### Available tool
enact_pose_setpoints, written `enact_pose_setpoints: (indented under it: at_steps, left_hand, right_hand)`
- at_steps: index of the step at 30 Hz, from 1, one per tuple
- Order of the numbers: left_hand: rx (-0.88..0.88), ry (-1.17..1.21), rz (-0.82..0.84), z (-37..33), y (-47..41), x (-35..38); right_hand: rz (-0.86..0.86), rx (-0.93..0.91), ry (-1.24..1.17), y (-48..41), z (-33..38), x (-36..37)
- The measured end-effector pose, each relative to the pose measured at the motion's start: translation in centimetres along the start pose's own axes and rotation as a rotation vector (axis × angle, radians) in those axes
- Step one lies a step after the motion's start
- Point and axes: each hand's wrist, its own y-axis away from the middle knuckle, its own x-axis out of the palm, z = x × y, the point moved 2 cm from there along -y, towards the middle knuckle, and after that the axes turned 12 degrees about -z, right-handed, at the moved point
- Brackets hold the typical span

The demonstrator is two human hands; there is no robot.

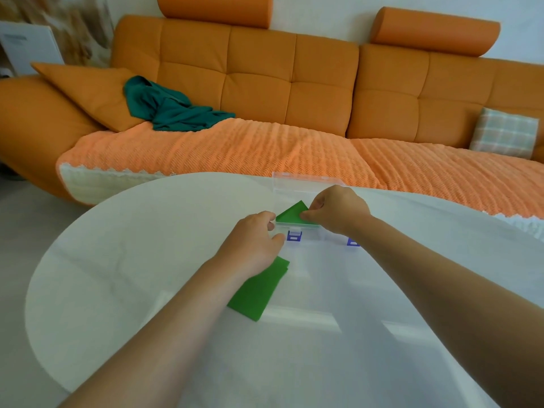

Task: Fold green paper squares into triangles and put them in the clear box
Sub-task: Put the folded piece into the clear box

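Observation:
A clear box (pixel 312 235) with blue latches stands on the white table, its lid raised at the back. My right hand (pixel 338 209) pinches a folded green paper triangle (pixel 291 214) that lies in the box's open top. At the box's left front corner my left hand (pixel 253 240) holds the rim with curled fingers and thumb. A stack of flat green paper squares (pixel 259 290) lies on the table just behind my left wrist, partly covered by it.
The round white table (pixel 147 260) fills the foreground, its far edge curving close to an orange sofa (pixel 265 92). On the sofa lie a teal cloth (pixel 170 107) and a checked cushion (pixel 504 134).

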Motion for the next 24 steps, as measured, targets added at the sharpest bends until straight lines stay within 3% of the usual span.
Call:
enact_pose_setpoints:
  at_steps: [8,14,17,21,24]
  left_hand:
    - [0.023,-0.066,-0.008,0.5,0.8,-1.1]
    - [0.148,-0.134,-0.018,1.2,2.8,-3.2]
    - [0.207,-0.225,0.045,1.8,4.0,-4.3]
    - [0.186,-0.384,0.266,3.4,5.6,-5.2]
    - [0.203,-0.404,0.284,4.1,6.3,-5.3]
  right_hand:
    - [-0.066,-0.034,-0.044,1.2,-0.5,-1.4]
    - [-0.14,-0.186,-0.272,5.1,1.0,-3.1]
    - [0.003,-0.333,-0.315,8.2,2.8,-2.4]
    - [0.203,-0.452,-0.272,11.6,4.2,-0.2]
    - [0.254,-0.534,-0.196,12.9,4.2,1.1]
